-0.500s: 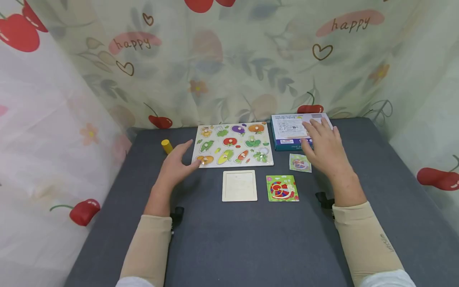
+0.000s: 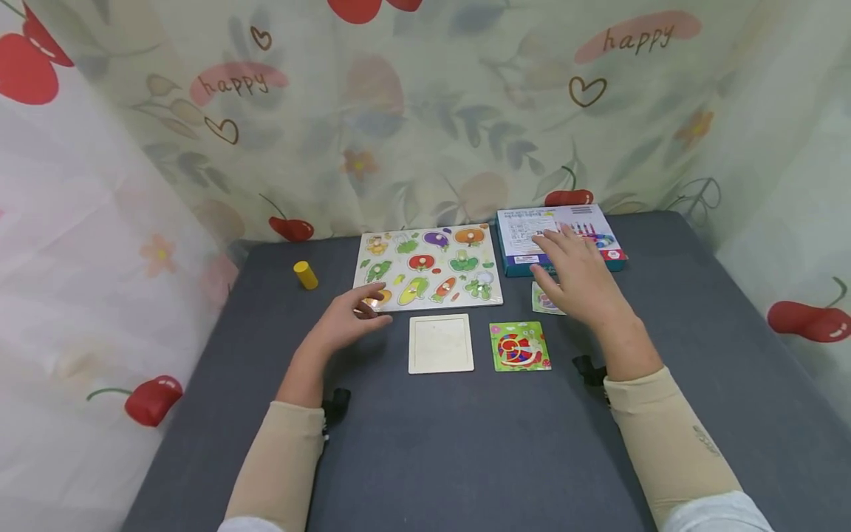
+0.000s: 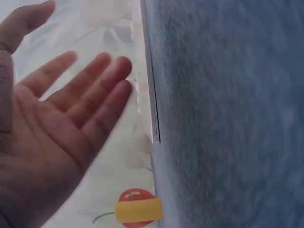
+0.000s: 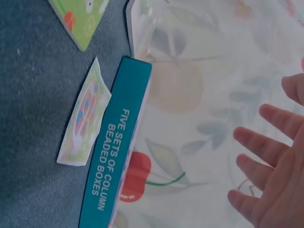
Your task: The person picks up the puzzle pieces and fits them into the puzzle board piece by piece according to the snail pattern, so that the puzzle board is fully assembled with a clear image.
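"Holding anything?"
"Nothing. The pale square wooden tray (image 2: pixel 440 344) lies right of my nearer, loosely spread left hand (image 2: pixel 347 322); my right hand (image 2: pixel 581 277), spread wide, hovers near the teal-and-white cardboard box (image 2: pixel 518 238), lengthwise along the desk's (image 2: pixel 439 451) far edge."

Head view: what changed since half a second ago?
The left hand moved right, covering more of the white rectangular vegetable-picture board; the right hand moved left, covering more of the small pale printed sheet but less of the teal-sided box. Nothing was grasped or released; these objects and the yellow cylinder stayed put.
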`<state>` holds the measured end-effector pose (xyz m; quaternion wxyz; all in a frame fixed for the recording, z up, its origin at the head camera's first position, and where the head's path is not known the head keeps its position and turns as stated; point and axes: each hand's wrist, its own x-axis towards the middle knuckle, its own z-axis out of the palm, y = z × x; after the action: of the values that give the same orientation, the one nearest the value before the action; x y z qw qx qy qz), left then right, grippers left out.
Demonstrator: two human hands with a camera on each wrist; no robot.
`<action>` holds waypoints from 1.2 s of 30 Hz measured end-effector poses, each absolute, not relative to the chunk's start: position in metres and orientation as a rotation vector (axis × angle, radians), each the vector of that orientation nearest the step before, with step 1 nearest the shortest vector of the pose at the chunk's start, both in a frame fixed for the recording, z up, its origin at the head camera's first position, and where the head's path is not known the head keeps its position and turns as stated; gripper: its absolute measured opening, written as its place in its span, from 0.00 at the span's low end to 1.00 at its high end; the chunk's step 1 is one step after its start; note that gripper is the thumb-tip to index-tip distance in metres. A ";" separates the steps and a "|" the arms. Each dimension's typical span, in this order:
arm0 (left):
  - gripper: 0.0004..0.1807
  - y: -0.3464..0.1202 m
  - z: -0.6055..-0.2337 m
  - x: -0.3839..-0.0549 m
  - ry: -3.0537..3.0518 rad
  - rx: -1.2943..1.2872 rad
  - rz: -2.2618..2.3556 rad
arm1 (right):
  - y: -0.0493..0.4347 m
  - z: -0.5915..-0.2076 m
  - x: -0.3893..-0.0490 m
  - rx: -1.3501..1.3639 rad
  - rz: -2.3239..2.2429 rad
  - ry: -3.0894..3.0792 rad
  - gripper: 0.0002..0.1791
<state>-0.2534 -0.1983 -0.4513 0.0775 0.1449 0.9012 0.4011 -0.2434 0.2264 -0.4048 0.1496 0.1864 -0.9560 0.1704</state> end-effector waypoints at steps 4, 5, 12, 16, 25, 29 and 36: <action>0.40 -0.198 -0.458 -0.255 2.633 0.470 1.199 | 0.221 -0.406 -0.245 0.577 0.487 -2.769 0.32; 0.39 -0.197 -0.461 -0.256 2.617 0.483 1.201 | 0.220 -0.406 -0.245 0.587 0.487 -2.772 0.33; 0.31 -0.187 -0.481 -0.257 2.526 0.529 1.286 | 0.214 -0.410 -0.245 0.633 0.643 -2.816 0.34; 0.28 -0.183 -0.489 -0.254 2.550 0.536 1.303 | 0.206 -0.414 -0.243 0.660 0.864 -2.864 0.33; 0.27 -0.181 -0.500 -0.247 2.560 0.588 1.279 | 0.191 -0.430 -0.238 0.676 1.183 -2.922 0.27; 0.27 -0.181 -0.501 -0.246 2.574 0.591 1.224 | 0.191 -0.436 -0.238 0.633 1.309 -2.986 0.21; 0.25 -0.181 -0.497 -0.250 2.632 0.621 1.132 | 0.185 -0.449 -0.247 0.556 1.120 -3.189 0.18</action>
<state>-0.2505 -0.1807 -0.4970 0.1050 0.2108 0.8928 0.3840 -0.2467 0.1849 -0.4494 -0.1415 0.1607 -0.9216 0.3236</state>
